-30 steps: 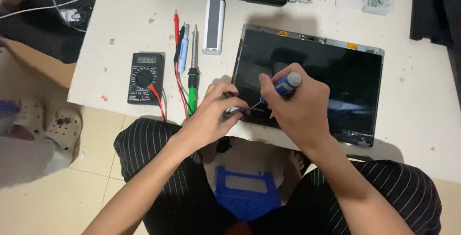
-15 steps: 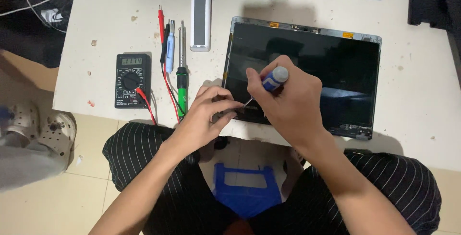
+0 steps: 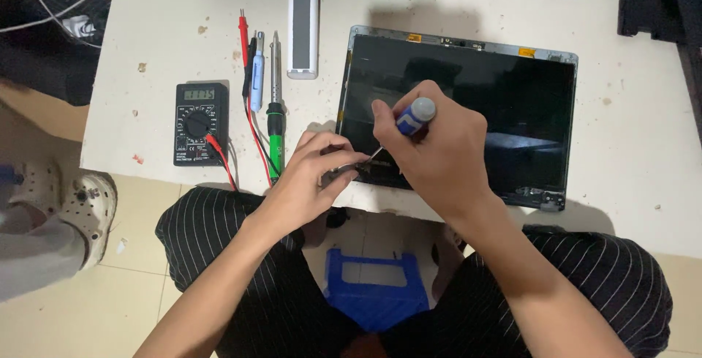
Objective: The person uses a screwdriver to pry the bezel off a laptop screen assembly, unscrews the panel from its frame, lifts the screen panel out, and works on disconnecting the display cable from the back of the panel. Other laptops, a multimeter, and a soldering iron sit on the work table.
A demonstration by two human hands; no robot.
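- While I look down from the head camera, my right hand [image 3: 439, 157] is closed around a screwdriver [image 3: 409, 120] with a rounded blue-and-white handle, its thin metal shaft slanting down-left.
- My left hand [image 3: 311, 179] has its fingers curled, pinching near the shaft's tip at the lower-left edge of the screen panel [image 3: 512, 102].
- That panel, a flat glossy black rectangle in a thin metal frame, lies at frame centre on the white, speckled table [image 3: 146, 43].
- Left of the hands lie a green-handled soldering iron [image 3: 274, 113] and a black boxy multimeter [image 3: 199, 124] with red leads.
- A blue plastic stool [image 3: 376, 292] shows between my striped knees, bottom centre.
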